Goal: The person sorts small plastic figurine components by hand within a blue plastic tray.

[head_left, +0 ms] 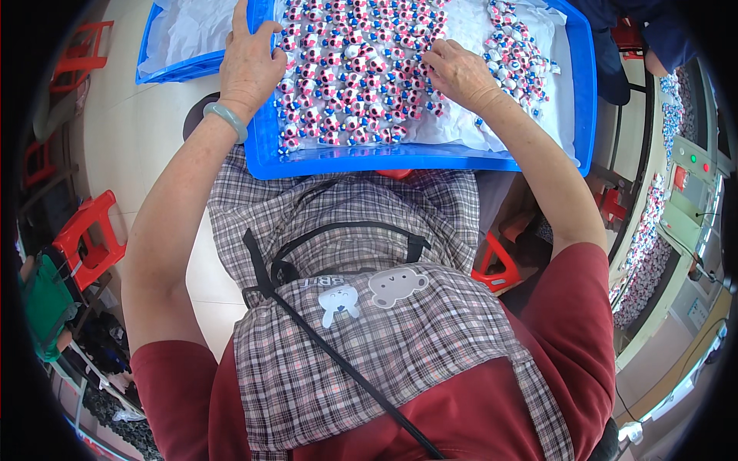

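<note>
Head view: right hand (461,75) fingers bunched, pinch unclear; sideways brush could disarrange figurines (373,65). Left hand (250,69) fingers spread at blue tray (346,163).

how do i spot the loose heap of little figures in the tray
Find the large blue tray at the picture's top centre. Inside it, just right of the right hand, lies the heap; its figures are jumbled, unlike the neat rows farther left.
</note>
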`<state>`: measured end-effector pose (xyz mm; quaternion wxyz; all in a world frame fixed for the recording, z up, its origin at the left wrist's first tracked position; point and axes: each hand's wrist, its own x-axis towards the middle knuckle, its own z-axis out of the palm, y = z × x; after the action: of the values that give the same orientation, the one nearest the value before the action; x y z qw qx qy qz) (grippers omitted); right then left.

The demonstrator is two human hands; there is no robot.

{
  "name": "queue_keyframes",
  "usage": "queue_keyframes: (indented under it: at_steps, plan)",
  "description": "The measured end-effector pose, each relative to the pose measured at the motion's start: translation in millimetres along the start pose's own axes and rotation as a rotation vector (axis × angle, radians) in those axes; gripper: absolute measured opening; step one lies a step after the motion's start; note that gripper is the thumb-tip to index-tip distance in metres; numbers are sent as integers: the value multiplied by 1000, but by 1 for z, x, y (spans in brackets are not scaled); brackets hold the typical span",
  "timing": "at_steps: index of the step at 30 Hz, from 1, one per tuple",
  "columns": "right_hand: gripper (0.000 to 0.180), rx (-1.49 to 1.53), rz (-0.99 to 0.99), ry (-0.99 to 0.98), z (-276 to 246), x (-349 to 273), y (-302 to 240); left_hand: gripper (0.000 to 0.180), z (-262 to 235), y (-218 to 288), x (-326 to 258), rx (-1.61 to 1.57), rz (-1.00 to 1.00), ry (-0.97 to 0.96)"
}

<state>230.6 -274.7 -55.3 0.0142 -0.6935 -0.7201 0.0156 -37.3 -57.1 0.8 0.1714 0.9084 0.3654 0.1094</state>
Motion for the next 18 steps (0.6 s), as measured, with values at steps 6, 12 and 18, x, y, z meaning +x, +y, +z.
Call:
queue_keyframes:
  at_steps: [6, 12, 18]
  plan:
    - [22, 61, 2, 45, 4, 0, -5, 40, -1, 2, 0, 2, -11, -12]
    - [23, 135, 193, -50, 8, 2, -16, 38, 0, 0, 1, -2, 3, 4]
    - [23, 237, 159, 115, 13, 7, -20, 36, -3, 3, 1, -26, 5, 5]
